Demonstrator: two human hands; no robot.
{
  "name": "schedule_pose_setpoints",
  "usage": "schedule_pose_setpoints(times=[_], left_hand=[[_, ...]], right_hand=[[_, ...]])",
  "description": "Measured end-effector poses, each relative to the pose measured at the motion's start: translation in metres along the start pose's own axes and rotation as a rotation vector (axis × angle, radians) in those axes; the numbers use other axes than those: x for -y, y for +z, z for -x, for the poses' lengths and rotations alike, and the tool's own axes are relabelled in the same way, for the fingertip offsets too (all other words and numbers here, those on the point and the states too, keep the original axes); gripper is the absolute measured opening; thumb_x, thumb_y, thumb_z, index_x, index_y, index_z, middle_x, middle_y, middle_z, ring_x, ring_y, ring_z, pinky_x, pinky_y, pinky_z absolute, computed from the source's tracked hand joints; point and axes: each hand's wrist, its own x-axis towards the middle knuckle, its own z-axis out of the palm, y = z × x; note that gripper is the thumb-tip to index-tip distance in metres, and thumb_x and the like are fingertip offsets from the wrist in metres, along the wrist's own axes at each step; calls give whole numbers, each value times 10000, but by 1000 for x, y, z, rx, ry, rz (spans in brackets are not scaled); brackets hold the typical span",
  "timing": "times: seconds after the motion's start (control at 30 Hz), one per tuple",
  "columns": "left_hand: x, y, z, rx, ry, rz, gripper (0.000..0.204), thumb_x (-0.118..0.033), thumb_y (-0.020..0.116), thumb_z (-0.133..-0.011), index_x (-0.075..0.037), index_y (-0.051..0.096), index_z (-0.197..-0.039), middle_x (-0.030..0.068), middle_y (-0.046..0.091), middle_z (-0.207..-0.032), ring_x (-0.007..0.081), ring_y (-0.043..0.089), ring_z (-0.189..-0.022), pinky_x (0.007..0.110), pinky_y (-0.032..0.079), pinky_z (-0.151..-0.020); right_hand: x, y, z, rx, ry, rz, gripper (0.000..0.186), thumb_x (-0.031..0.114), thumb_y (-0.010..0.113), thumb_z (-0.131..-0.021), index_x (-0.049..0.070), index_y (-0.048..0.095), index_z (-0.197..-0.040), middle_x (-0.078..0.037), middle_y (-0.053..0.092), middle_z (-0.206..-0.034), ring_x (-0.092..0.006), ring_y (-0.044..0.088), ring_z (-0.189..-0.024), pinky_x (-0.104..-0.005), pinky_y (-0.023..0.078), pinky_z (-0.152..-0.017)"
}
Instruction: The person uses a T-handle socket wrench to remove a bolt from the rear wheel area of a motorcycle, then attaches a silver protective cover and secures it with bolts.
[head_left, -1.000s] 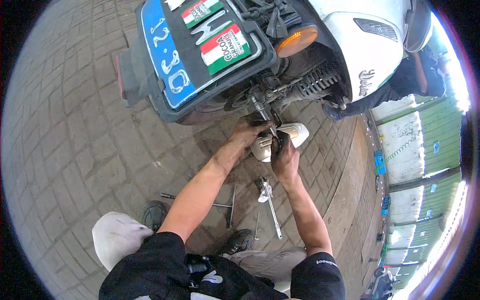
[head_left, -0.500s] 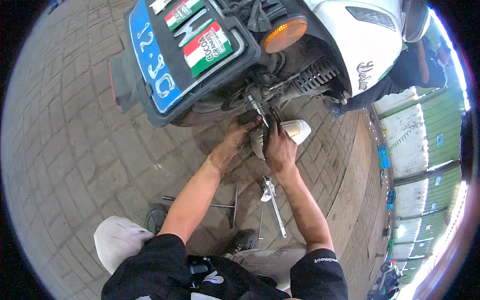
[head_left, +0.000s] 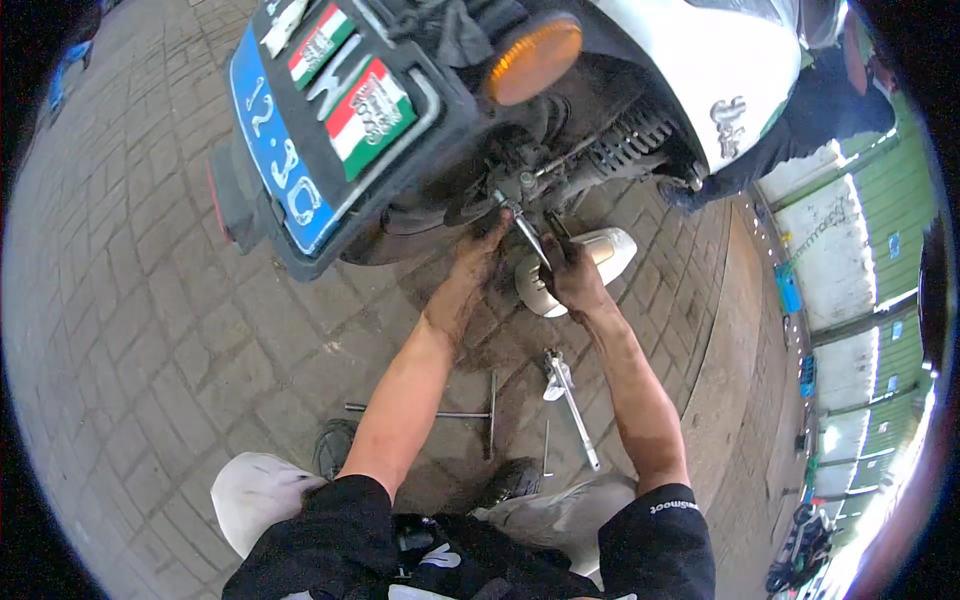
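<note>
Beneath the rear of a white scooter (head_left: 670, 50), I have a shiny socket wrench (head_left: 524, 228) set against the wheel-hub area, its handle slanting down to the right. My right hand (head_left: 578, 278), dark with grease, is closed around the handle's lower end. My left hand (head_left: 480, 250) is by the wrench's upper end, fingers pressed to it; part of that grip is hidden. A coil-spring shock absorber (head_left: 632, 143) sits just above and right of the wrench. Behind my right hand, a white and beige rounded cover (head_left: 612, 252) lies on the paving.
A T-handle wrench (head_left: 491, 425), a long ratchet (head_left: 578, 420) and a thin bent rod (head_left: 546, 445) lie on the brick paving (head_left: 250, 330) near my feet. The blue number plate (head_left: 275, 150) and orange indicator (head_left: 535, 60) overhang my hands. Another person (head_left: 825, 125) is beyond the scooter.
My right hand has swung rightward with the wrench handle, away from my left hand. My left fingers now sit closer to the wrench's upper end. The whole view has shifted slightly.
</note>
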Motion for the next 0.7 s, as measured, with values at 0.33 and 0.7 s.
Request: schedule_pose_setpoints(times=[0.33,0.7], left_hand=[[47,12,3,-202,-11,-583,587,-467,565,-793,-45,461,-1188,91,504,-1139,224,468,-1043,362,383,-889],[27,56,-25,-21,-1,-419,505,-422,492,-850,-16,466,-1150,86,524,-1092,227,488,-1009,365,364,-891]], right_hand=[[-48,-13,49,-90,-242,212,561,1,491,-663,-78,331,-1194,-254,541,-909,-426,543,-824,-444,456,-714],[-41,-31,23,-401,-581,417,369,98,478,-746,20,489,-1107,-158,540,-860,-308,606,-651,-408,497,-565]])
